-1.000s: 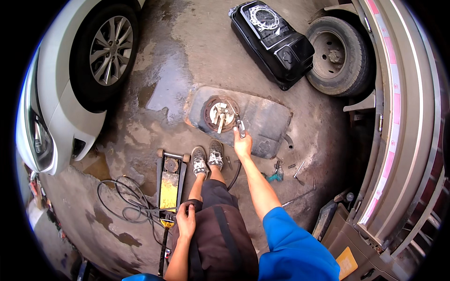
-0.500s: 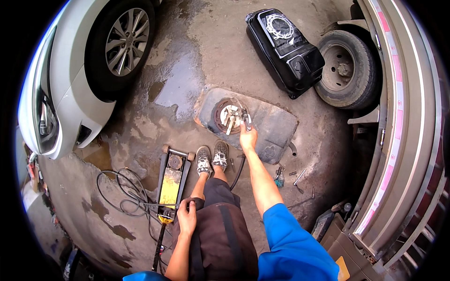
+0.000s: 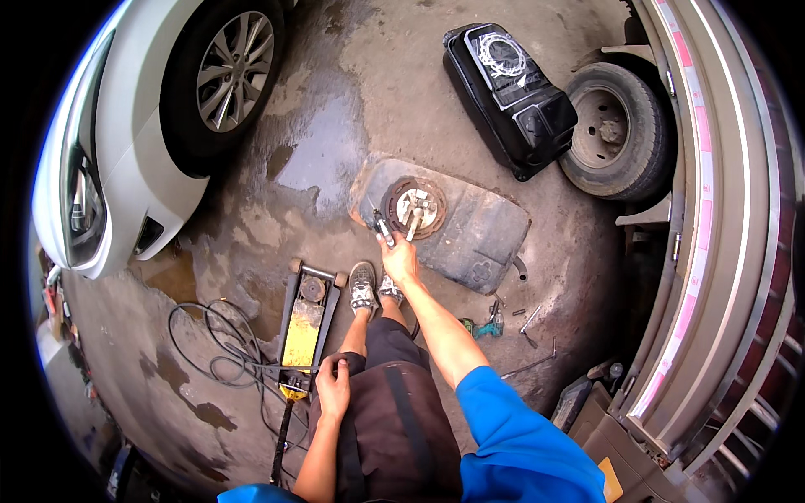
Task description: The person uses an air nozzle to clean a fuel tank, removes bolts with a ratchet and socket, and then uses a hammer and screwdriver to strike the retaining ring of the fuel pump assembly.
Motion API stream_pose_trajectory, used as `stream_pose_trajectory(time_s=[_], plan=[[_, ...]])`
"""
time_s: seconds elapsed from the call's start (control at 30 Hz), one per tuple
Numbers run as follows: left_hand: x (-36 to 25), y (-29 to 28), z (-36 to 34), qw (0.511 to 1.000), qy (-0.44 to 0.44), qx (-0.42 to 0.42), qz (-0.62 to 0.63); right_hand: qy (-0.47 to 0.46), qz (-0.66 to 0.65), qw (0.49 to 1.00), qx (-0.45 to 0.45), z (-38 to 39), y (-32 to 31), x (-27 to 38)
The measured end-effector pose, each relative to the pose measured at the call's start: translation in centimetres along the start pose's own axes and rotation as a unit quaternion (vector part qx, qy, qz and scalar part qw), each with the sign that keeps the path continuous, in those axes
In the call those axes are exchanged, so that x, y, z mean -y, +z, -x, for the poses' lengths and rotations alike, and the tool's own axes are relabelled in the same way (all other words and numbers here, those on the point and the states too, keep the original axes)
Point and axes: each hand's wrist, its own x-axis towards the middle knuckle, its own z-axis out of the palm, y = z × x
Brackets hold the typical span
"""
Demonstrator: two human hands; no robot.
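Observation:
My right hand [image 3: 401,258] is wrapped round a metal air blow gun [image 3: 383,228]. Its thin nozzle points away from me, beside the round opening of a worn, dirty fuel tank [image 3: 478,226] lying flat on the floor. A ring with a pale fuel pump unit [image 3: 415,204] sits in that opening, just right of the blow gun. Against my left thigh, my left hand [image 3: 334,387] is curled closed by the hem of my dark shorts. A black hose [image 3: 267,366] runs up close to those fingers; whether they grip hose or cloth is hidden.
A yellow floor jack [image 3: 302,339] stands left of my feet. A green cordless drill [image 3: 486,325] and several hand tools lie at right. Beyond is a black fuel tank [image 3: 511,105] with a plastic-wrapped ring. A white car [image 3: 138,142] and a vehicle with a grey wheel [image 3: 604,130] flank me.
My right hand has moved left with the blow gun, from over the pump unit to its left side. The cordless drill has come into fuller view. My left hand stays put.

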Motion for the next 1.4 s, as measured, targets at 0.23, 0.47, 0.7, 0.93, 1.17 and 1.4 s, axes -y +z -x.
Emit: stream_pose_trajectory(time_s=[0.23,0.47,0.7,0.93,1.17,1.4], plan=[[0.6,-1.0,0.1,1.0,-0.008,-0.012,0.015,0.058,-0.075,0.986,-0.135,-1.9,-2.8,-2.2],[1.3,-1.6,0.6,0.999,0.006,-0.014,0.032,0.035,-0.095,0.985,-0.139,-2.4,-3.0,-4.1],[-3.1,-1.5,1.2,0.993,0.062,-0.017,0.097,0.03,-0.113,0.989,-0.09,0.8,-3.1,-2.6],[-8.5,-2.4,3.4,0.985,0.139,-0.045,0.096,0.029,-0.056,0.996,-0.061,1.8,-2.2,-1.4],[-11.2,-2.6,8.7,0.97,0.219,-0.093,0.047,0.018,0.019,0.998,-0.054,3.2,-1.7,-6.9],[-11.2,-1.8,12.2,0.957,0.249,-0.139,0.055,-0.027,0.059,0.996,-0.061,6.5,-1.7,-8.9]])
